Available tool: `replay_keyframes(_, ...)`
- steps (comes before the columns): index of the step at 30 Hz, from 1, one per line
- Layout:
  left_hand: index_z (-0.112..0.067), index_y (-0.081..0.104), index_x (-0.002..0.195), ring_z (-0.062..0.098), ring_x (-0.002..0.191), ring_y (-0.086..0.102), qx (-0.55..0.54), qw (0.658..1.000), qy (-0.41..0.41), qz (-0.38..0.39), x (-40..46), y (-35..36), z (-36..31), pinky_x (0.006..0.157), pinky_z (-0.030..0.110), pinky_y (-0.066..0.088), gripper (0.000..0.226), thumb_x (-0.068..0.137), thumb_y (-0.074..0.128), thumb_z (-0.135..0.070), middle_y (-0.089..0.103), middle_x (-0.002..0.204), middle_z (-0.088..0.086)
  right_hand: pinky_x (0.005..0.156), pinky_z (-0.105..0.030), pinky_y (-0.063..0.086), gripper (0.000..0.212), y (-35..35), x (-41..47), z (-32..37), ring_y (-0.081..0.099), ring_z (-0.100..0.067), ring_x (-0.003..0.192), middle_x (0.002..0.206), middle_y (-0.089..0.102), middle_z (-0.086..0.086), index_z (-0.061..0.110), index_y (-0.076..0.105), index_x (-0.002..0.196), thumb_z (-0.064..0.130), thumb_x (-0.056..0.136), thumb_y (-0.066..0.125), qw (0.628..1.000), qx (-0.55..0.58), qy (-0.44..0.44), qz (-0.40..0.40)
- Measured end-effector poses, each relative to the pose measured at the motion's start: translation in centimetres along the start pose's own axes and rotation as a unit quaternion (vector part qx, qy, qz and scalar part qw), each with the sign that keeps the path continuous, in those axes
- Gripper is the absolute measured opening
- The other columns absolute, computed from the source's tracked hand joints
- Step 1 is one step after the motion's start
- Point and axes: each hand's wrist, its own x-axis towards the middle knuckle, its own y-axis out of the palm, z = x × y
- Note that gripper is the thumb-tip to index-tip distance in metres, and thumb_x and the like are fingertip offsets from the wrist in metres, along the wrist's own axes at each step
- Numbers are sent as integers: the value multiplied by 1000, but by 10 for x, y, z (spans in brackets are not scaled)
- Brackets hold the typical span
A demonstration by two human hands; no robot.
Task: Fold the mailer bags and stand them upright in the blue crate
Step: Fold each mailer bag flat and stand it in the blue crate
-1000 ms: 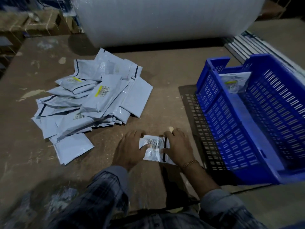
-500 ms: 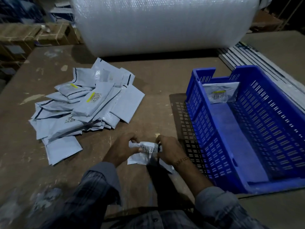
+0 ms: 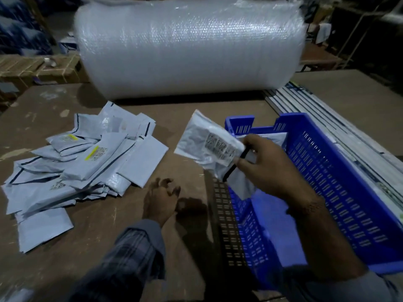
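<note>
A worker's right hand (image 3: 270, 168) holds a folded mailer bag (image 3: 209, 147) in the air above the near-left corner of the blue crate (image 3: 340, 192), fingers and thumb curled round the bag's right end. The bag juts up and to the left from the fist, tilted, its barcode label facing the worker and a dark strip running beside the fingers; a loose flap hangs below the hand, over the crate's left wall. The left hand (image 3: 161, 199) is low over the brown table (image 3: 178, 118), empty, its fingers loosely bent and slightly apart; whether they touch the tabletop cannot be told. It lies well apart from the held bag, down and to the left of it.

Inside the crate, one mailer (image 3: 277, 138) stands against the far end wall, mostly hidden behind the raised hand. To the left of the worker's hands, a loose pile of unfolded grey mailers (image 3: 82, 166) spreads across the table, some showing yellow-edged labels. A large roll of bubble wrap (image 3: 187, 49) lies on its side across the back of the table, beyond both the pile and the crate. Plaid sleeves (image 3: 130, 258) cover the forearms at the bottom of the view.
</note>
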Motion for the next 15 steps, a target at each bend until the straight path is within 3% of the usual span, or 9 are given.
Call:
replay_keyframes(2, -33, 44, 151, 34, 149, 35, 42, 997, -70, 13, -15, 3, -38, 120, 54, 35, 74, 91, 55, -74, 35, 162, 10, 66, -38, 56, 15, -25, 5, -17, 65, -14, 87, 98, 67, 5, 21, 63, 104, 26, 94, 73, 999, -7, 8, -46)
replay_keyframes(3, -25, 32, 160, 33, 158, 17, 53, 993, -102, 25, -21, 4, -54, 126, 54, 23, 87, 91, 60, -70, 19, 170, 9, 62, -35, 53, 15, -36, 8, -27, 64, -13, 83, 93, 66, 6, 20, 63, 102, 26, 93, 74, 998, -16, 12, -64)
replay_keyframes(5, -18, 10, 166, 29, 162, -9, 53, 985, -155, 60, -25, 11, -66, 129, 54, 6, 112, 86, 63, -74, -6, 176, 9, 60, -31, 47, 16, -56, 14, -48, 62, -16, 81, 91, 65, 4, 18, 64, 101, 23, 91, 76, 995, -39, 24, -88)
replay_keyframes(7, -17, -3, 167, 31, 160, -17, 33, 981, -164, 101, -23, 21, -61, 129, 56, 0, 134, 74, 63, -86, -17, 174, 12, 61, -31, 43, 17, -69, 23, -74, 59, -22, 84, 92, 65, 1, 15, 65, 102, 18, 90, 76, 992, -70, 42, -99)
replay_keyframes(10, -22, -23, 163, 34, 156, -28, 91, 973, -167, 132, -15, 29, -52, 126, 60, -8, 140, 74, 61, -91, -34, 169, 13, 62, -32, 41, 11, -76, 47, -118, 57, -26, 82, 88, 63, -3, 11, 65, 99, 11, 90, 71, 984, -120, 74, -105)
replay_keyframes(12, -22, -38, 156, 39, 157, -26, 91, 966, -179, 165, -12, 30, -53, 126, 60, -10, 144, 77, 61, -89, -36, 167, 13, 67, -37, 45, 10, -71, 66, -151, 60, -35, 83, 86, 64, -8, 10, 65, 98, 6, 89, 67, 979, -162, 80, -95)
replay_keyframes(15, -17, -42, 153, 37, 159, 14, 27, 961, -182, 208, -13, 30, -62, 128, 47, 14, 136, 89, 63, -75, -2, 175, 12, 69, -44, 46, 21, -57, 95, -194, 63, -42, 85, 89, 70, -13, 16, 64, 99, 5, 83, 73, 967, -238, 78, -47)
